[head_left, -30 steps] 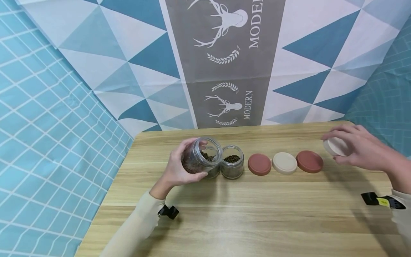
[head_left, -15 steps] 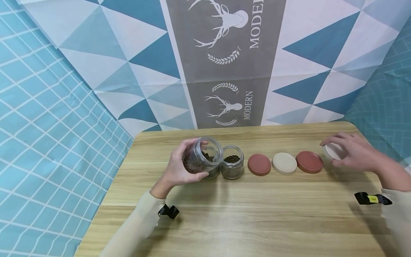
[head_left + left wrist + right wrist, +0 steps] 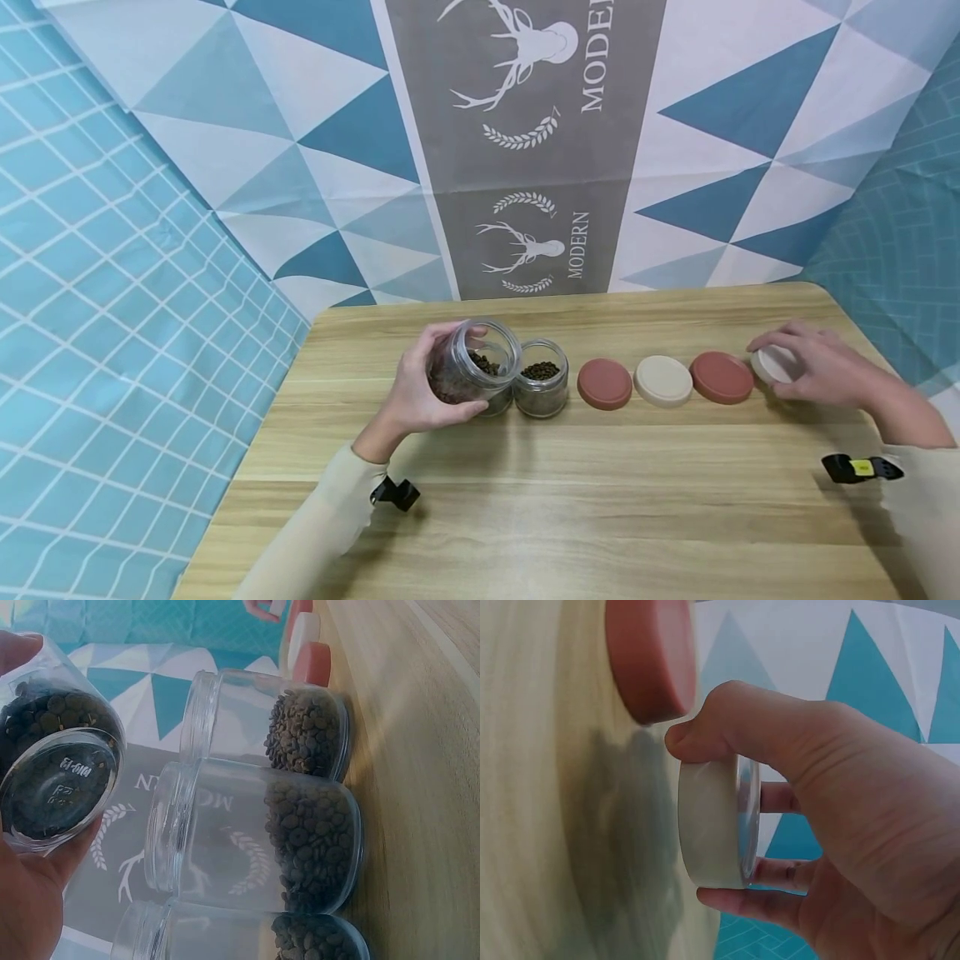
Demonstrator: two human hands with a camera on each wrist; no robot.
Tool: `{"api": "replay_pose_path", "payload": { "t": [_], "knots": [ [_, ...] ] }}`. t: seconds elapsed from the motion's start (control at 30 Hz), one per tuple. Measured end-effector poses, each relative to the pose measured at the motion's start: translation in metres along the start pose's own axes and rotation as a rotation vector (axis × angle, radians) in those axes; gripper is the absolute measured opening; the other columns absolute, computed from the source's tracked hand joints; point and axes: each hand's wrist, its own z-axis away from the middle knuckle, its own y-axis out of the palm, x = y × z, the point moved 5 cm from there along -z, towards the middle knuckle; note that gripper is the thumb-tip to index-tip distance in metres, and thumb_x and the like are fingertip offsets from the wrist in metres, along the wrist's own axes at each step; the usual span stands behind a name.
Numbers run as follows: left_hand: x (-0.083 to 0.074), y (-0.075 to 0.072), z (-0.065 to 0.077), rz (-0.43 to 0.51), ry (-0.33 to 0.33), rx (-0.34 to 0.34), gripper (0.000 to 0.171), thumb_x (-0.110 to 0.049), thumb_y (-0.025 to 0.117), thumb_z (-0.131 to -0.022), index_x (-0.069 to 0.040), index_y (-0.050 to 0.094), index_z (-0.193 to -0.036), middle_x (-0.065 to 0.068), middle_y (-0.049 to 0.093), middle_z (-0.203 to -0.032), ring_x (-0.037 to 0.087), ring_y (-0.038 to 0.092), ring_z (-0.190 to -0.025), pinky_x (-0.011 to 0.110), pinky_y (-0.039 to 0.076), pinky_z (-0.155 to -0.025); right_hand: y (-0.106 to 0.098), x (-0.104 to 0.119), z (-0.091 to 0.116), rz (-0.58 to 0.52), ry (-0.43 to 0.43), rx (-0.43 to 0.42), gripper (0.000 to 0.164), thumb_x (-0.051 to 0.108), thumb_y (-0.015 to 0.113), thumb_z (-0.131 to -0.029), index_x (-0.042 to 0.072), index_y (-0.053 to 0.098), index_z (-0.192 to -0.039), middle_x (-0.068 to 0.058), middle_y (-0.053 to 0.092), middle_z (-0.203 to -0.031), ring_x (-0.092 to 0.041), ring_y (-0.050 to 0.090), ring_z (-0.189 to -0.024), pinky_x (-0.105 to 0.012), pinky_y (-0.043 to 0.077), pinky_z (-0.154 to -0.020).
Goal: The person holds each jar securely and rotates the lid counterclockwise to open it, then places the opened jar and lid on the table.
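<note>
In the head view my left hand (image 3: 412, 392) grips a clear glass jar (image 3: 456, 375), lidless and tilted with its mouth to the right. Dark brown pellets lie inside it, and its base (image 3: 60, 795) faces the left wrist view. Beneath and beside it stand three open glass jars, one at the top (image 3: 247, 724), one in the middle (image 3: 217, 840) and one partly cut off (image 3: 225, 937); each is partly filled with similar pellets. My right hand (image 3: 828, 367) holds a white lid (image 3: 709, 825) by its rim, thumb on one side and fingers on the other, close over the table.
A row of lids lies right of the jars: a red lid (image 3: 604, 384), a cream lid (image 3: 663, 381) and another red lid (image 3: 722, 377). The wooden table (image 3: 600, 508) meets a patterned cloth wall (image 3: 517, 233) at the back.
My right hand has moved left and down with the white lid, toward the end of the lid row. The left hand and its jar have stayed almost still.
</note>
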Motion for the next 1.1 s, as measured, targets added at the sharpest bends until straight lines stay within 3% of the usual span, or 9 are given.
{"api": "replay_pose_path", "payload": {
  "t": [0.23, 0.53, 0.83, 1.1],
  "knots": [
    [-0.001, -0.002, 0.001, -0.014, -0.014, -0.006, 0.097, 0.005, 0.097, -0.063, 0.011, 0.05, -0.147, 0.037, 0.069, -0.142, 0.021, 0.075, -0.133, 0.027, 0.058, -0.118, 0.008, -0.005, -0.001, -0.048, 0.063, 0.11, 0.061, 0.016, 0.097, -0.081, 0.006, 0.074, -0.136, -0.036, 0.064, -0.136, -0.042, 0.065, -0.105, -0.043, 0.04, -0.082],
    [-0.001, -0.003, 0.0, -0.031, -0.022, -0.006, 0.097, 0.002, 0.098, -0.063, 0.009, 0.05, -0.147, 0.035, 0.07, -0.142, 0.03, 0.075, -0.132, 0.026, 0.057, -0.119, 0.011, -0.004, -0.002, -0.042, 0.091, 0.162, 0.068, 0.021, 0.098, -0.081, 0.002, 0.072, -0.141, -0.041, 0.062, -0.136, -0.045, 0.064, -0.105, -0.04, 0.044, -0.076],
    [0.0, -0.004, 0.0, -0.023, -0.027, -0.004, 0.098, 0.002, 0.097, -0.062, 0.009, 0.05, -0.147, 0.036, 0.069, -0.141, 0.019, 0.075, -0.133, 0.027, 0.057, -0.118, 0.015, -0.005, -0.002, -0.078, 0.128, 0.184, 0.078, 0.026, 0.099, -0.081, 0.002, 0.066, -0.148, -0.044, 0.054, -0.143, -0.054, 0.055, -0.11, -0.041, 0.045, -0.073],
    [-0.006, -0.009, -0.01, 0.01, -0.028, -0.029, 0.095, 0.006, 0.095, -0.064, 0.014, 0.047, -0.145, 0.042, 0.065, -0.143, 0.014, 0.074, -0.131, 0.026, 0.059, -0.117, 0.017, -0.007, -0.002, -0.085, 0.138, 0.199, 0.08, 0.025, 0.098, -0.08, 0.002, 0.064, -0.15, -0.045, 0.052, -0.143, -0.055, 0.052, -0.109, -0.042, 0.043, -0.072]
  ]
}}
